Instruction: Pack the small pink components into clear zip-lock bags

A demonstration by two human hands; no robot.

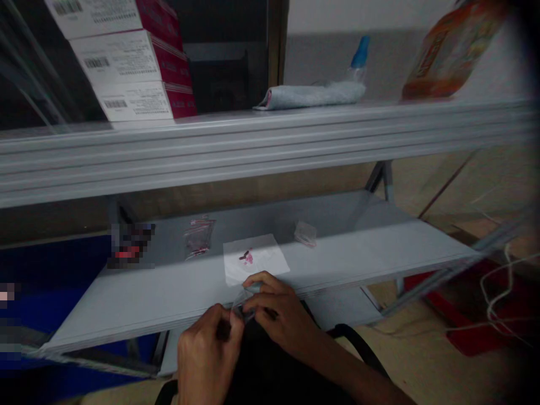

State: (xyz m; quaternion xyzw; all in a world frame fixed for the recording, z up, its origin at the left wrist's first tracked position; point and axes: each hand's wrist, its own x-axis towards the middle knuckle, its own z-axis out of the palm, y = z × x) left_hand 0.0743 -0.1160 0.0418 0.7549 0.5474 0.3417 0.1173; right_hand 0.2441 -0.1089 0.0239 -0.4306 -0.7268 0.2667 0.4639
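Observation:
Both my hands meet at the front edge of a grey lower shelf (363,247). My left hand (206,351) is curled closed and my right hand (276,315) pinches; together they hold a small clear plastic bag (244,298). What is in the bag is too dim to make out. Just beyond my fingers lies a white paper sheet (265,261) with small pink and dark bits (247,257) on it. Another small clear bag (198,236) lies to the left of the sheet, and a further one (306,232) to its right.
An upper grey shelf (253,146) carries stacked white and red boxes (126,62), a rolled cloth (307,95), a blue-capped bottle (358,59) and an orange packet (451,50). A dark bag (270,365) sits under my wrists. White cords (502,298) and a red object (476,320) lie on the floor at right.

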